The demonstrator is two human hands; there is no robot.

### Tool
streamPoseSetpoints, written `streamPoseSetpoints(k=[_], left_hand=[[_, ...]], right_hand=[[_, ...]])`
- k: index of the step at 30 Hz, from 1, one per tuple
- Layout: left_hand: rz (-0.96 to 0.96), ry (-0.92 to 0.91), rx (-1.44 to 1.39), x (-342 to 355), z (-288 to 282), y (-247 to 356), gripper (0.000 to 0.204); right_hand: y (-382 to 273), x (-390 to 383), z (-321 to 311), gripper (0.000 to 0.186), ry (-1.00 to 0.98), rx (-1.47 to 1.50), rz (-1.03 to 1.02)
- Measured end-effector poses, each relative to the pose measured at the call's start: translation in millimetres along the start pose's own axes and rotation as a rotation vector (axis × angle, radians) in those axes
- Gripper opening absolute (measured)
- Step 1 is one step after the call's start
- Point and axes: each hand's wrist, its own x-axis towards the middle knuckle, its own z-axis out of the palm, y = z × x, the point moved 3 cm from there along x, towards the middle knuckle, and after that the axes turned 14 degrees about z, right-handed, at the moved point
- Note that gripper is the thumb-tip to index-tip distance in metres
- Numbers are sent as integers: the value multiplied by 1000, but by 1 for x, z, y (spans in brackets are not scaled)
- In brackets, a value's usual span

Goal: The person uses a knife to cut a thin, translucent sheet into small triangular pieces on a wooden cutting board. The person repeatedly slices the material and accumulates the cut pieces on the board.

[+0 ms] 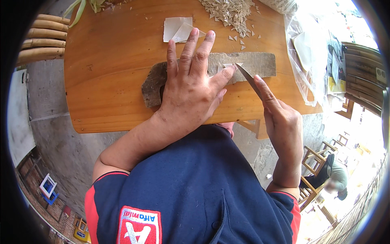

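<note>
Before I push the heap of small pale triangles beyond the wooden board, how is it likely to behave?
The heap of small pale triangles would probably scatter rather than move as one, since loose pieces already lie around its edge. Each piece is likely light, as it looks small and thin. Rolling seems unlikely, because they look flat and cornered.
</note>
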Motion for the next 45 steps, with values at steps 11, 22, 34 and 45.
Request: streamPoseSetpoints(k=[11, 22, 34, 45], left_hand=[[-12, -5, -11, 0, 0, 0, 47], [-13, 4, -17, 0, 0, 0, 47], [-14, 7, -4, -1, 0, -1, 46], [-11, 38, -7, -2, 1, 0, 48]], right_hand=[[1, 1, 4, 69, -6, 11, 9], [-5, 1, -4, 72, 22, -116, -39], [-20, 0, -12, 84, -36, -319, -80], [-8, -6, -5, 73, -29, -120, -7]])
